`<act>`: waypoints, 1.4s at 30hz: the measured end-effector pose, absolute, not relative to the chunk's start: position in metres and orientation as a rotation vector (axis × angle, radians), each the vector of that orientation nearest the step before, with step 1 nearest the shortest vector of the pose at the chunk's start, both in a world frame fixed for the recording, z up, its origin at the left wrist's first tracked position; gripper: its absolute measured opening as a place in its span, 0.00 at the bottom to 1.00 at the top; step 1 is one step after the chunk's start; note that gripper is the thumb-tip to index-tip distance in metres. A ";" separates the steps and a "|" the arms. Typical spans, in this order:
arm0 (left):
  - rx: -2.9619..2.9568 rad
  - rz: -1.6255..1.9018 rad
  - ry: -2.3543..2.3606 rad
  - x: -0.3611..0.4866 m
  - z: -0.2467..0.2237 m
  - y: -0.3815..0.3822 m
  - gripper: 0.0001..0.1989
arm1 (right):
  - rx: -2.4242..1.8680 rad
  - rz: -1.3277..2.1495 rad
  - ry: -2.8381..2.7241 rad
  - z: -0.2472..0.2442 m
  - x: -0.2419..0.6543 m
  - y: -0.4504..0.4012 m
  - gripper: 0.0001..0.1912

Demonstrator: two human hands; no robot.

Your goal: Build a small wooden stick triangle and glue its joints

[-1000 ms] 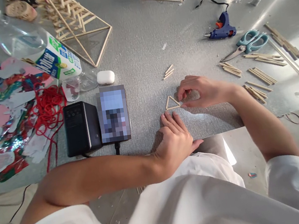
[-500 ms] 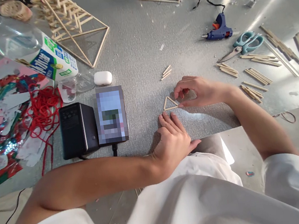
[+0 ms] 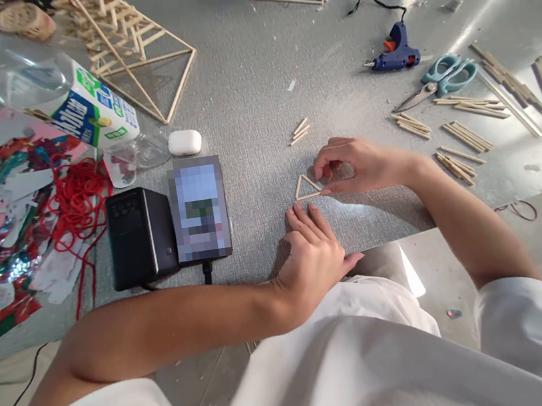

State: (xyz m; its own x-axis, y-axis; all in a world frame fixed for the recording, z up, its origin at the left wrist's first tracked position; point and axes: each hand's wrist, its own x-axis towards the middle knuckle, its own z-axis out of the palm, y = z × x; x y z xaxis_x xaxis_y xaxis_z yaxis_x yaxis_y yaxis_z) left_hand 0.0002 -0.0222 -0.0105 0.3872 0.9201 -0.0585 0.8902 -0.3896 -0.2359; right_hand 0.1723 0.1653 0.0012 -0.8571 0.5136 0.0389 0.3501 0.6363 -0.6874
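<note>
A small triangle of thin wooden sticks [image 3: 307, 196] lies flat on the grey textured table. My right hand [image 3: 354, 164] reaches in from the right, with its thumb and curled fingers set against the triangle's right side and corner. Just below the triangle, my left hand [image 3: 311, 247] rests on the table, fingers stretched forward and the tips close to its bottom stick; whether they touch it I cannot tell. A few short sticks [image 3: 299, 132] lie beyond the triangle.
Bundles of cut sticks [image 3: 467, 137], blue-handled shears [image 3: 454, 73] and a blue glue gun [image 3: 395, 51] lie at right. Stick frames [image 3: 178, 98] stand farther back. On the left are a phone [image 3: 200, 209], black power bank [image 3: 139, 235], white earbud case [image 3: 184, 142], bottle [image 3: 30, 69] and red yarn [image 3: 78, 196].
Both hands and the triangle keep their places on the table. Only the camera view has shifted very slightly.
</note>
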 end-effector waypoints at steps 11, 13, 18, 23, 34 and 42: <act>-2.474 0.236 -1.679 0.000 -0.009 -0.021 0.51 | -0.712 1.026 -2.630 0.001 0.172 0.165 0.11; -2.479 0.246 -1.686 0.000 -0.008 -0.021 0.51 | -0.717 1.026 -2.628 0.002 0.172 0.165 0.11; -2.516 0.263 -1.735 0.000 -0.005 -0.020 0.51 | -0.725 1.073 -2.621 0.003 0.175 0.166 0.13; -2.492 0.272 -1.670 0.000 -0.007 -0.020 0.53 | -0.698 1.074 -2.630 0.002 0.175 0.167 0.13; -2.505 0.243 -1.691 -0.001 -0.008 -0.021 0.53 | -0.693 1.060 -2.639 0.003 0.174 0.166 0.12; -2.504 0.241 -1.693 -0.001 -0.009 -0.021 0.53 | -0.706 1.048 -2.649 0.004 0.172 0.166 0.10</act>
